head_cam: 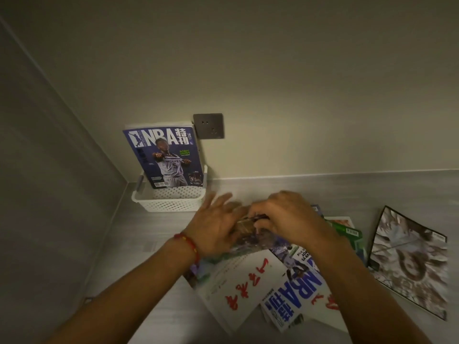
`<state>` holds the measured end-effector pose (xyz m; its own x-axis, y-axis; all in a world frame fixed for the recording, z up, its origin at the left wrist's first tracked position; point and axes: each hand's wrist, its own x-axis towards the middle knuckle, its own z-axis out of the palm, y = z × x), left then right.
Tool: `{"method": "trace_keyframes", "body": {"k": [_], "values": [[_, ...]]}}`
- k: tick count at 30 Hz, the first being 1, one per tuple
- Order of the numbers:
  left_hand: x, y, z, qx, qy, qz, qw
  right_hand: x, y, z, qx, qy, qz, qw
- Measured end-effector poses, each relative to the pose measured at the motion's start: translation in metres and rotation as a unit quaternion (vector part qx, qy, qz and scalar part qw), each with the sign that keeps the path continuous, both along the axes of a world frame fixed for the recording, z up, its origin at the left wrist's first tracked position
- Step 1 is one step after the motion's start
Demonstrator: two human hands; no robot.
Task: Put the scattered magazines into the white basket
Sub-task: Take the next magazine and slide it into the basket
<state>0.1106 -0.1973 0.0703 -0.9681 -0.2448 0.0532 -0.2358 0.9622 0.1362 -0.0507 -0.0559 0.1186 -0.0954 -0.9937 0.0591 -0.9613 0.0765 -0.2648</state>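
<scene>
One NBA magazine (165, 157) stands in the white basket (169, 201) beyond my fingers, my right hand (285, 217) and left hand (213, 229) grasp another magazine (250, 234), and several lie under my wrists.

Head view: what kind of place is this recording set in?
Probably a room in a home: a grey counter or desk in a plain wall corner, a dark wall socket above it, and a white basket holding an upright magazine.
</scene>
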Motion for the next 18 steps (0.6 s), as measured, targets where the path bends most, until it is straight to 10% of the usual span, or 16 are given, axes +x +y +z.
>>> {"method": "trace_keyframes", "body": {"k": [3, 6, 10, 14, 18], "values": [[0.009, -0.005, 0.0, 0.211, -0.021, 0.039, 0.977, 0.002, -0.017, 0.018, -0.072, 0.067, 0.013, 0.995], [0.027, -0.014, 0.001, 0.291, 0.1, 0.099, 0.946, -0.006, -0.013, 0.014, -0.205, -0.083, -0.089, 0.971], [0.057, -0.037, 0.0, 0.5, 0.186, 0.187, 0.825, 0.0, -0.005, -0.011, -0.184, -0.368, -0.368, 0.834], [0.092, -0.061, 0.007, 0.603, 0.215, 0.209, 0.739, 0.034, -0.025, -0.046, -0.064, -0.669, -0.352, 0.652], [0.116, -0.094, 0.016, 0.589, 0.237, 0.239, 0.734, 0.056, -0.06, -0.045, -0.142, -0.475, -0.205, 0.844]]}}
